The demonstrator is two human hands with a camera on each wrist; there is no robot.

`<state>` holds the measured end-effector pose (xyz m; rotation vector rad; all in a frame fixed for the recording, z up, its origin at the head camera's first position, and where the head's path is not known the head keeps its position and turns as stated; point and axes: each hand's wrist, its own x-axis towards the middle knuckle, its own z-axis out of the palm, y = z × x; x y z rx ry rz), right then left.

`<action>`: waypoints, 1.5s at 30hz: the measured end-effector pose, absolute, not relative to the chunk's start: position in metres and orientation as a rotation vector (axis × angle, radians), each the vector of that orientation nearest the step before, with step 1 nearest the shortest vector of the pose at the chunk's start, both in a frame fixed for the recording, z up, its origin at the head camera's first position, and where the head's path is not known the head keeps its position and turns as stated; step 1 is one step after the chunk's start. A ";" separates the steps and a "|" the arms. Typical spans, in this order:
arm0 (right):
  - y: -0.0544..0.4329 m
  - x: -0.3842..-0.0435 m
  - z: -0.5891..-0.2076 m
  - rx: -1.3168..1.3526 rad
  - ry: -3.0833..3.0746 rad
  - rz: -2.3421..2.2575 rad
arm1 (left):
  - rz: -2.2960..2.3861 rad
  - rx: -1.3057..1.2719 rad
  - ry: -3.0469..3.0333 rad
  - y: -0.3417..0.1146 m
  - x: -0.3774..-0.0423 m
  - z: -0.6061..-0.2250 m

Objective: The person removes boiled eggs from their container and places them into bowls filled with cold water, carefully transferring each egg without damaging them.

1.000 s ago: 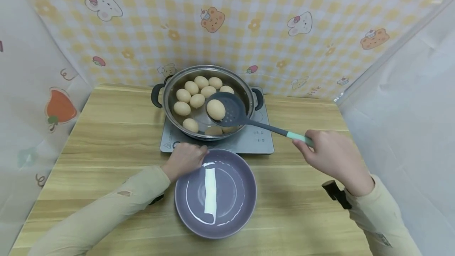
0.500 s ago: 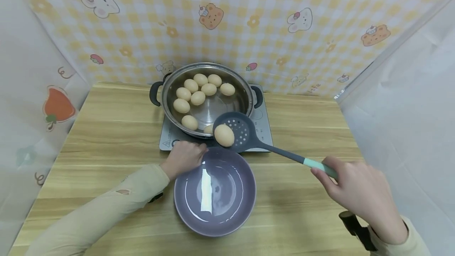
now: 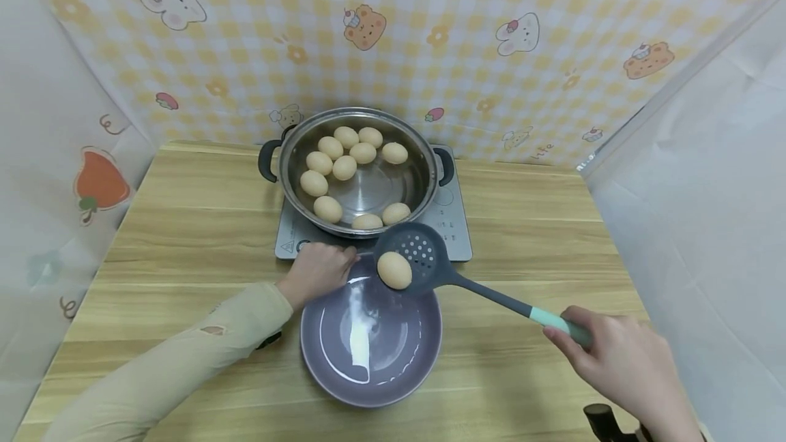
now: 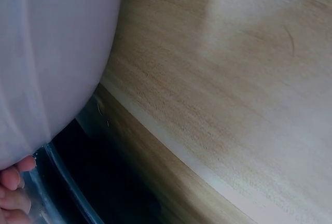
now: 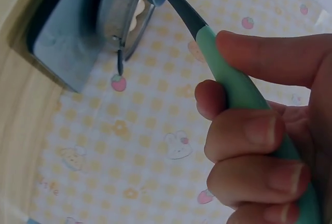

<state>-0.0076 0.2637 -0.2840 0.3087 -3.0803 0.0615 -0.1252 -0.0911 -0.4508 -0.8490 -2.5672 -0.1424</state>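
My right hand (image 3: 620, 353) grips the mint-green handle of a dark grey skimmer (image 3: 424, 241); in the right wrist view the fingers wrap round that handle (image 5: 236, 86). A single brown egg (image 3: 394, 271) lies on the skimmer's perforated head, above the far part of a purple plate (image 3: 325, 360). At the plate's far left rim, my left hand (image 3: 319, 271) pinches the edge. The left wrist view shows its fingertips (image 4: 10, 177) against the plate's underside (image 4: 62, 47). Behind the plate, a steel pot (image 3: 424, 176) holds several eggs (image 3: 344, 168).
Under the pot sits a silver induction cooker (image 3: 457, 237). The pot's black handles (image 3: 268, 161) stick out to either side. A wooden table (image 3: 209, 237) carries everything, with a yellow checked cloth (image 3: 417, 67) hanging behind and a white sheet (image 3: 694, 224) to the right.
The right hand has brought the skimmer with its egg out of the pot, towards me and over the plate's far edge. The left hand has stayed at the rim.
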 end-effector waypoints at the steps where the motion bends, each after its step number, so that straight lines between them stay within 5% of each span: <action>1: 0.265 -0.007 -0.286 0.312 -3.079 0.064 | -0.139 -0.850 -2.569 -0.091 -0.125 -0.451; 45: 0.256 -0.010 -0.325 0.446 -3.022 0.190 | -0.146 -0.845 -2.583 -0.091 -0.126 -0.454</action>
